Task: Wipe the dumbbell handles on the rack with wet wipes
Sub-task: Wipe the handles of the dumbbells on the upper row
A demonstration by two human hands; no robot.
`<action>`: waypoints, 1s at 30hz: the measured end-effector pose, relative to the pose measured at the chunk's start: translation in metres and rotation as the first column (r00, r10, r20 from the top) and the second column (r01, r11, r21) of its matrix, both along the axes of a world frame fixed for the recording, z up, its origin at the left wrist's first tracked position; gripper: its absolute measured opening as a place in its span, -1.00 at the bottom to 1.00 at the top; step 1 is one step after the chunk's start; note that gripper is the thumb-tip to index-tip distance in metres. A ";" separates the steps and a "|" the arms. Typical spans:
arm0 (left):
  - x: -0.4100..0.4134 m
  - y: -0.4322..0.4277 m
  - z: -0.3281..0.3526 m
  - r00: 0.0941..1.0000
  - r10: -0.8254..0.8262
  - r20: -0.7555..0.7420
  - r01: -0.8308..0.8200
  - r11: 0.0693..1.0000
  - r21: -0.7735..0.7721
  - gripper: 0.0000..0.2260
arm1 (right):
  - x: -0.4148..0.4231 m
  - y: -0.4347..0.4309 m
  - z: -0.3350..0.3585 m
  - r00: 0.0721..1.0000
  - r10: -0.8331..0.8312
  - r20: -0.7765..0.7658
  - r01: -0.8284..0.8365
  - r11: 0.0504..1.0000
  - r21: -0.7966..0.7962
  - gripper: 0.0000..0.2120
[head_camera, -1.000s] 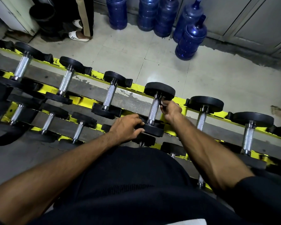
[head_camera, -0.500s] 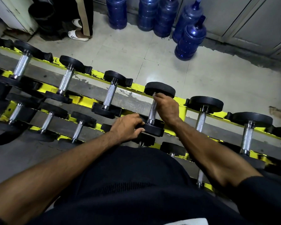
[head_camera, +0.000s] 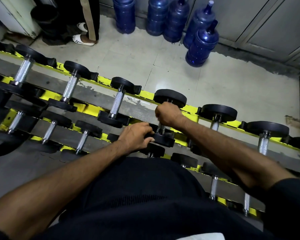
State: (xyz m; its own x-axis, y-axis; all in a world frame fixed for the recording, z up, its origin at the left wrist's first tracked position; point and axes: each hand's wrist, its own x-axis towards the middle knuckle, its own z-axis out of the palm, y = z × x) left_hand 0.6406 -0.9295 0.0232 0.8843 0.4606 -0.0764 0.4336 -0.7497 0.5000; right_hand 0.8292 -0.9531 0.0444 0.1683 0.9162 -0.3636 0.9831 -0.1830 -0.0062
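Your right hand [head_camera: 168, 115] is closed in a fist round the handle [head_camera: 160, 129] of the dumbbell [head_camera: 170, 97] at the centre of the frame, on the top tier of the yellow rack [head_camera: 192, 115]. Your left hand [head_camera: 136, 138] holds that dumbbell's near head [head_camera: 164, 140] between thumb and curled fingers. Judge the dumbbell as heavy and rigid: it likely won't shift under a wiping stroke, but it may roll in its cradle, so the head is the right place to steady it while the other hand works the bar. The steel handle looks knurled, like its neighbours to the left, so it should offer grip rather than slip. That rough texture could drag at or shred a soft, wet wipe, so a wrapped, twisting stroke along the bar will probably suit better than hard scrubbing. No wet wipe can be made out, and your fist hides whatever lies against the metal, so you cannot tell whether one is in there. Only the short stretch of bar below your fist shows. Your torso and forearms cover much of the lower tiers, and the rack runs off the frame at left and right. A pale scrap [head_camera: 204, 237] at the bottom edge is cut off and cannot be identified.
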 end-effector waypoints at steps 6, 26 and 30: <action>0.001 -0.001 0.000 1.000 0.013 0.001 -0.013 1.000 -0.008 -0.75 | -0.019 -0.005 -0.006 0.990 0.116 0.085 -0.116 0.993 -0.002 -0.84; 0.001 0.000 0.000 1.000 0.017 -0.011 -0.017 1.000 -0.007 -0.75 | -0.020 0.015 0.014 0.954 0.272 0.123 -0.244 0.948 -0.204 -0.78; 0.001 0.000 0.000 1.000 0.013 -0.007 -0.013 1.000 -0.022 -0.74 | -0.006 0.015 0.021 0.971 0.149 0.185 -0.143 0.989 -0.048 -0.79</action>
